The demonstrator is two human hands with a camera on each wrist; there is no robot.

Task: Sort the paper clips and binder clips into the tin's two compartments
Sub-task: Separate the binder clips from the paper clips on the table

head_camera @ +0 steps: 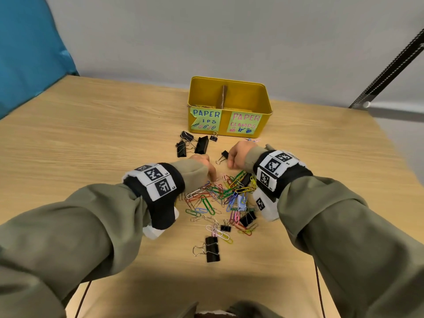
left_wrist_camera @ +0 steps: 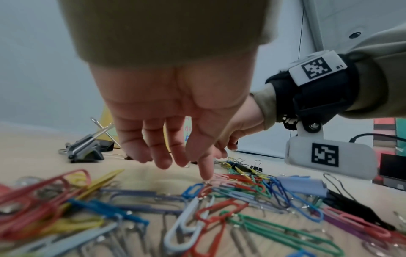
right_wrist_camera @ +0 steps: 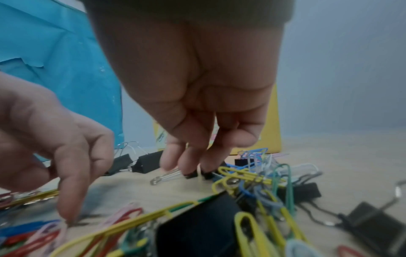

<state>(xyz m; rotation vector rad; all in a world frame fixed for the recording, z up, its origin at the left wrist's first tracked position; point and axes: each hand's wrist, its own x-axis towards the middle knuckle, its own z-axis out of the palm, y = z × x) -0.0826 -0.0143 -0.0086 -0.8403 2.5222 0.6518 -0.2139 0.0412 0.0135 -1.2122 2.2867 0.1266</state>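
Two hands work mid-frame: your right hand [head_camera: 238, 154], fingers hanging loose, hovers just right of a small binder clip [head_camera: 224, 154] with handles pointing lower left, while your left hand [head_camera: 203, 162] fingertip presses the paper clips [head_camera: 218, 193].

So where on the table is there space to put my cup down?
Bare table lies left of the yellow tin and the black clips, and also right of the tin. It is crowded in the middle, where the paper clip pile sits between both hands.
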